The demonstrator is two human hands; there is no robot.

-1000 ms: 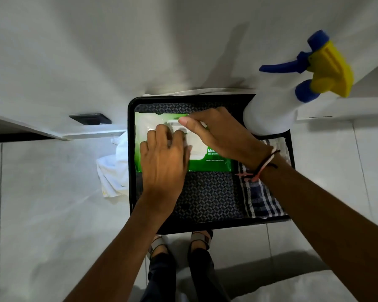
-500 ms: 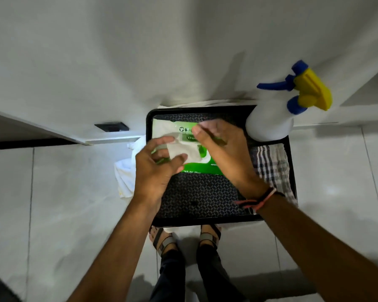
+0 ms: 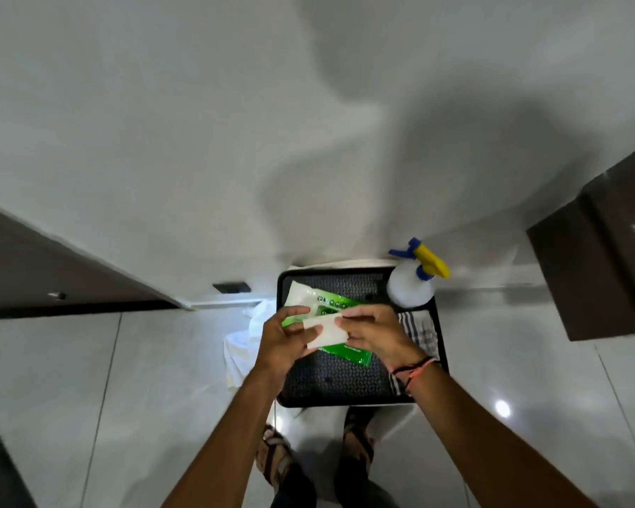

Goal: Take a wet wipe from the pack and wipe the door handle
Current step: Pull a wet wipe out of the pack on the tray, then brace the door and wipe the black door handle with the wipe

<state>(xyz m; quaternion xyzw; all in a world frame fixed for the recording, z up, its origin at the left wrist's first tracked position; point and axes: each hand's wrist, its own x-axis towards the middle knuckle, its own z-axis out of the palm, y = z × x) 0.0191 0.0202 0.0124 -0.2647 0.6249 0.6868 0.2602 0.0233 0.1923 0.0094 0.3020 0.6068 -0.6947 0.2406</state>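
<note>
A white folded wet wipe (image 3: 325, 330) is held above the tray between both hands. My left hand (image 3: 285, 337) pinches its left end and my right hand (image 3: 373, 333) pinches its right end. Under them the green and white wipe pack (image 3: 332, 300) lies tilted in the black tray (image 3: 283, 287) on the floor. At the left a dark door (image 3: 33, 265) stands open; a small metal knob (image 3: 57, 295) shows on it. I cannot tell whether that knob is the door handle.
A white spray bottle (image 3: 411, 287) with a yellow and blue trigger stands in the tray's far right corner. A striped cloth (image 3: 420, 333) lies along the tray's right side. A white cloth (image 3: 241, 342) lies on the tiled floor left of the tray. My sandalled feet (image 3: 358, 434) are below.
The wipe came out of the pack and now hangs free between both hands. My head rose, so the tray looks smaller and farther away.
</note>
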